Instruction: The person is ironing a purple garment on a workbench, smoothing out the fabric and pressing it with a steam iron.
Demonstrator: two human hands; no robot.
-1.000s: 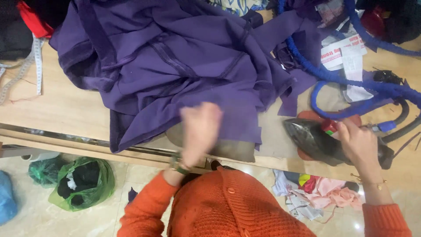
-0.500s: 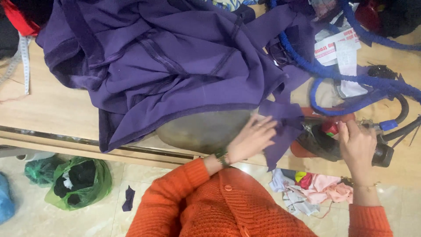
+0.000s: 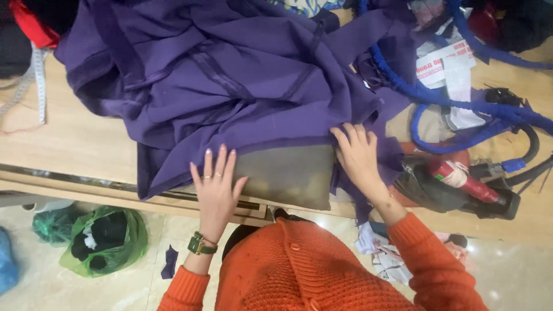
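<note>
Head view: left hand [image 3: 216,185] flat, fingers spread, on grey pressing pad [image 3: 285,173] at purple garment [image 3: 230,80] hem, 7 o'clock. Right hand [image 3: 358,154] open, palm down on garment edge, 4 o'clock of cloth. Garment heaped on wooden counter [image 3: 69,138]. Iron [image 3: 455,181] at 3 o'clock, untouched

This looks like a tailoring or garment workshop: a wooden bench [image 3: 75,144] carries a heap of purple fabric [image 3: 230,75] over a grey pressing pad [image 3: 288,175], a steam iron [image 3: 455,184] with a blue-wrapped hose [image 3: 426,95], and a measuring tape [image 3: 39,80]; fabric scraps [image 3: 380,253] and a green bag of offcuts [image 3: 106,236] lie on the tiled floor [image 3: 34,288]
</note>
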